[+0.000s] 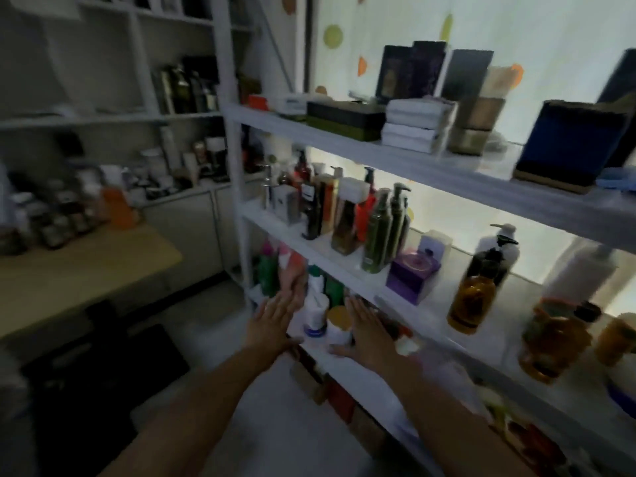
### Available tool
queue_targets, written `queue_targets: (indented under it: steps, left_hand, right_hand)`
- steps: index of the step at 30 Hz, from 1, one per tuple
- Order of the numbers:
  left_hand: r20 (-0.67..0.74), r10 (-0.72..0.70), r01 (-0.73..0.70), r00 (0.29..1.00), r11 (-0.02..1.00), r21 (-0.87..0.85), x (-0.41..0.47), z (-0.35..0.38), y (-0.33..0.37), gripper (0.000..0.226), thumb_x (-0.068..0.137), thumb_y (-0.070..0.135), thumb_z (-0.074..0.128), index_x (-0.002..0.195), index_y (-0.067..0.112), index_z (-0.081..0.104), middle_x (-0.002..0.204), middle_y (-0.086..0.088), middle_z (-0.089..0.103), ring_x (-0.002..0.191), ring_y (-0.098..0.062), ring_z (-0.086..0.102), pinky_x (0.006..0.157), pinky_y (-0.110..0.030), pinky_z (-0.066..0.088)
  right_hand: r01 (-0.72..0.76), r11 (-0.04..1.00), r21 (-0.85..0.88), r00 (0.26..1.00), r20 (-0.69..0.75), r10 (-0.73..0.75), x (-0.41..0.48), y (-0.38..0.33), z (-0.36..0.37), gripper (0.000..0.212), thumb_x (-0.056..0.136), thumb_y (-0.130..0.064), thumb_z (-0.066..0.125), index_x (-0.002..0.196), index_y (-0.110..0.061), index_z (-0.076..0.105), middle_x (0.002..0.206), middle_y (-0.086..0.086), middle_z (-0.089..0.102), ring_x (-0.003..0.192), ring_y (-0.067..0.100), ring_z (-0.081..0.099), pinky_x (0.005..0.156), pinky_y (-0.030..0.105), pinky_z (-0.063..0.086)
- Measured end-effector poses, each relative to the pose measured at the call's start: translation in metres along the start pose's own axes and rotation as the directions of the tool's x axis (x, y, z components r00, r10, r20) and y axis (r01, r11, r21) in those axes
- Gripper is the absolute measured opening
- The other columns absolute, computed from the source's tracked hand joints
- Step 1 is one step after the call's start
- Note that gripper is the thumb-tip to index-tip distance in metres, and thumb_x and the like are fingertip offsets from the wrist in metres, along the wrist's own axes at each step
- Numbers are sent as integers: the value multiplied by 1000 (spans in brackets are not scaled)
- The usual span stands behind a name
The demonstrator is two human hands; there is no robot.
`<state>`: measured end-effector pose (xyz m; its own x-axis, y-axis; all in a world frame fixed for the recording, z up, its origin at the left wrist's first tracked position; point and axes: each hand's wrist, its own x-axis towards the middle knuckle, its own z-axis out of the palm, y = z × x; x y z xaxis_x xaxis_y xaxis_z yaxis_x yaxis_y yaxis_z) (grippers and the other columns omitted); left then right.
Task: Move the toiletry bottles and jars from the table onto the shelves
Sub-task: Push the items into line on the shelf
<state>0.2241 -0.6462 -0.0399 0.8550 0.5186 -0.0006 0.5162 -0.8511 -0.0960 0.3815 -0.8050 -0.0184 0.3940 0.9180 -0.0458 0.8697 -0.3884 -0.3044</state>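
Both my hands reach toward the lower shelf of a white rack. My left hand is flat with fingers apart, just left of a white bottle with a blue base. My right hand is also spread, just right of a white jar with a gold lid. Neither hand holds anything. The bottle and jar stand between the two hands on the shelf. Green and pink bottles stand behind them.
The middle shelf holds several pump bottles, a purple box and amber bottles. The top shelf carries boxes and folded towels. A wooden table with several jars stands at left, a dark mat below it.
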Motion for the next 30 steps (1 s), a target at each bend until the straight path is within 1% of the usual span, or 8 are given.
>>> queue_targets:
  steps: [2,4,6,12,17,20,24,30]
  left_hand:
    - [-38,-130,131,991,991,20,-21,1,-53,85,86,70,9,145,16,-19,153,3,-20,143,-16,-18,117,-35,-13]
    - [-105,-225,232,969,971,55,-43,2,-101,89,80,74,-1,144,15,-21,156,0,-18,141,-17,-21,116,-36,-14]
    - [-74,-354,358,932,933,43,-64,0,-144,86,88,70,10,147,15,-19,154,2,-23,144,-17,-19,119,-37,-10]
    - [-48,-577,577,815,817,-11,-112,7,-234,83,91,67,14,147,16,-20,152,1,-27,144,-17,-20,119,-38,-9]
    - [-22,-692,691,722,722,-25,-121,26,-279,101,65,75,-24,146,15,-20,151,1,-26,145,-18,-17,116,-36,-11]
    - [-6,-753,753,658,657,-30,-108,29,-319,88,84,72,1,149,14,-17,157,-4,-18,146,-19,-15,120,-38,-6]
    - [-9,-798,798,602,602,3,-72,22,-376,85,93,63,23,149,14,-17,158,-4,-18,146,-20,-14,120,-39,-3]
    - [-26,-856,851,516,515,-100,-24,21,-449,85,92,64,23,150,14,-14,159,-3,-13,147,-19,-10,120,-38,-2]
  right_hand:
    - [115,993,8,992,45,-115,36,-47,6,136,49,-100,16,149,-12,-11,157,2,-14,146,18,-7,118,34,0]
    - [207,978,-17,974,94,-205,65,-94,10,119,68,-87,34,148,-12,-15,155,-1,-18,145,16,-12,117,35,0]
    - [278,961,-8,956,104,-276,92,-136,16,111,77,-74,45,149,-11,-13,156,0,-19,146,17,-12,117,33,-3]
    - [433,901,-24,889,178,-422,166,-231,47,147,32,-103,-1,148,-13,-16,156,1,-21,146,17,-12,119,35,-1]
    - [538,843,-7,816,252,-520,218,-278,74,135,48,-99,11,147,-13,-19,155,1,-23,145,15,-16,119,33,-5]
    - [577,816,-7,785,279,-553,259,-306,87,112,77,-75,44,148,-14,-17,156,1,-21,145,15,-14,119,33,-4]
    - [601,799,16,754,320,-574,333,-338,94,111,79,-70,49,148,-13,-16,157,1,-20,146,17,-11,120,35,3]
    - [613,788,57,738,315,-597,430,-375,97,108,81,-66,51,148,-11,-14,158,2,-16,146,20,-5,119,35,8]
